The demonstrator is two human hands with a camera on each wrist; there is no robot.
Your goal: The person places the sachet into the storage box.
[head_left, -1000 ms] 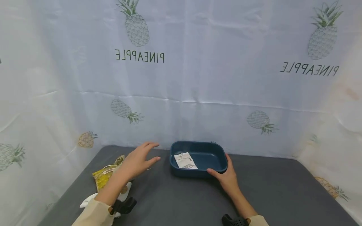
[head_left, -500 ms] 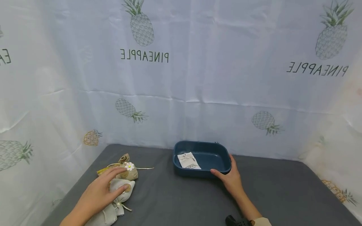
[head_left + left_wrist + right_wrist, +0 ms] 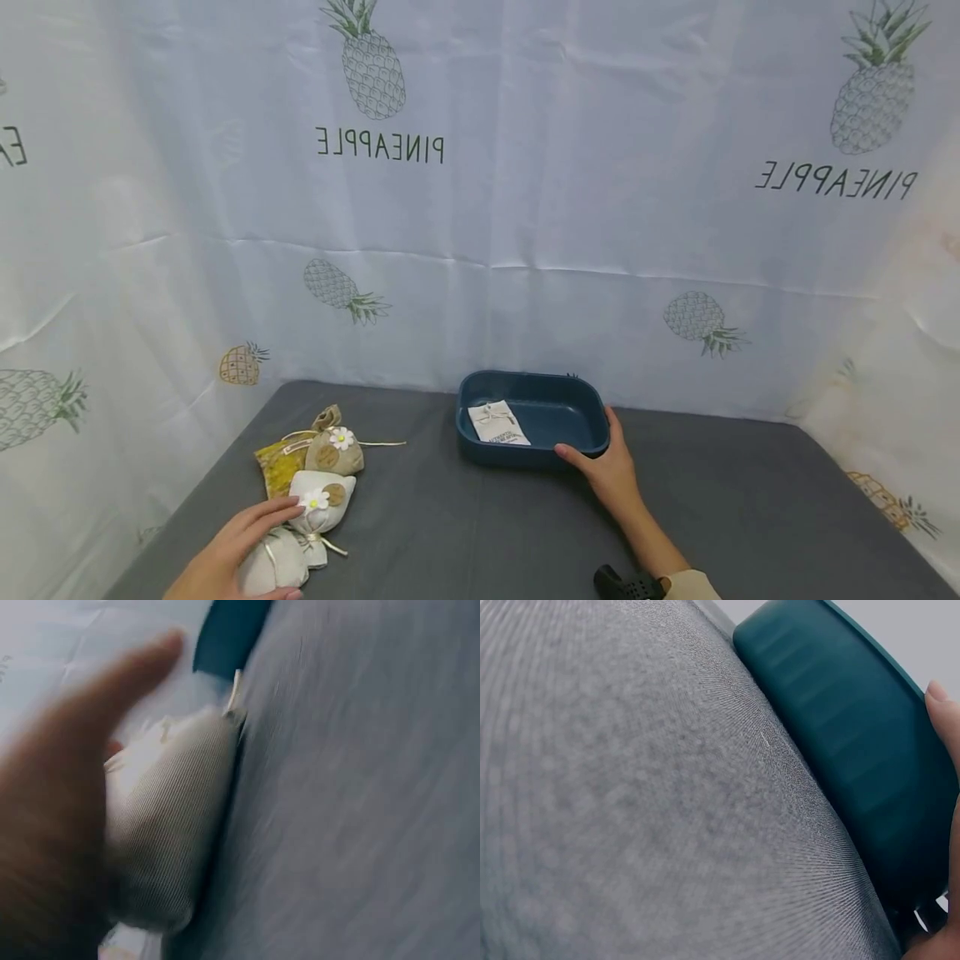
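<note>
- Gripping the near right corner of the blue tray (image 3: 581,387), your right hand (image 3: 609,471) had its thumb along the near rim and its fingers wrapped round the right end; the right wrist view showed a fingertip against the tray's outer wall (image 3: 840,727).
- Your left hand (image 3: 232,550) lay over the grey-white sachet (image 3: 273,567) at the near left of the table (image 3: 480,533). Fingers looked curled round its top, thumb low on the near side. I read that as a grasp, but the left wrist view was blurred, so only palm-on-cloth contact against the sachet (image 3: 169,832) was certain.
- That sachet sat on the grey cloth, nearest of the pile and well apart from the tray.
- Just beyond your left fingertips lay a white sachet with a daisy (image 3: 322,500), touching the one under your hand.
- Farther back was a tan sachet with a daisy (image 3: 333,450), its cord trailing right across the table.
- A yellow sachet (image 3: 279,467) lay left of those two, touching them.
- The tray sat far centre, near the curtain, and held a white flat packet (image 3: 497,423) tied with a bow, leaning in its left half.
- A pineapple-print curtain (image 3: 525,208) closed off the far side and both flanks.
- A black wrist strap (image 3: 626,583) showed at your right cuff.
</note>
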